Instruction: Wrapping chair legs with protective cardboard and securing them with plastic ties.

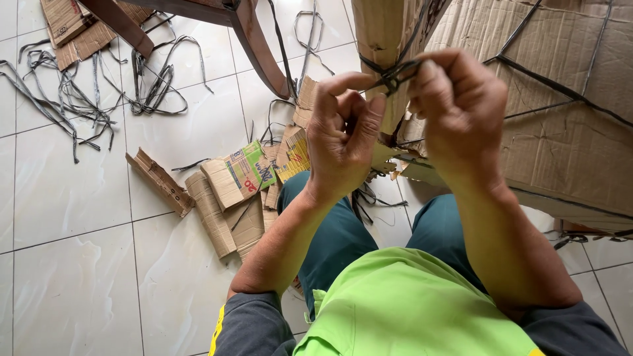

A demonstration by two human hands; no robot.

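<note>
1. While both hands meet at chest height over a white tiled floor [72,264], the left hand [343,135] is curled nearly closed, its fingers bent inward toward the palm; what it grips, if anything, cannot be made out.
2. Just beside it, the right hand [461,112] pinches a knot of dark plastic strapping [394,74] between thumb and fingertips, the fingers closed tightly on it.
3. That knot sits against a cardboard-wrapped leg [382,39] of a bundled piece standing in front of the person, next to a large cardboard-wrapped panel [560,118] crossed by more dark straps.
4. Torn cardboard scraps [231,191] lie on the tiles near the person's knees, one printed in green and yellow.
5. Loose cut strapping [72,92] is heaped at upper left, near a bare brown wooden leg [260,49].
6. Teal trousers [343,237] and a lime-green shirt [409,303] fill the lower edge.
</note>
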